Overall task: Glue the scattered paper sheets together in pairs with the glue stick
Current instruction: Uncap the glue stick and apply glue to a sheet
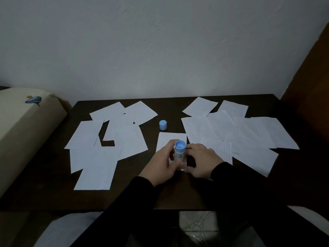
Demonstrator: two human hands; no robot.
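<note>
The glue stick [179, 152] is carrying a printed label, but the dim light is leaving its writing too small and blurred to read. The left hand [162, 166] is gripping the tube upright over a single sheet [171, 139] lying at the near middle of the dark table [53, 184]. The right hand [200, 160] is resting just right of the tube with fingers curled onto the paper; I cannot tell whether it is pinching anything. The blue cap [163, 124] is standing farther back. Paper piles are spreading left [99, 157] and right [240, 134], the right ones faintly lined. The hands are hiding the sheet's near edge.
</note>
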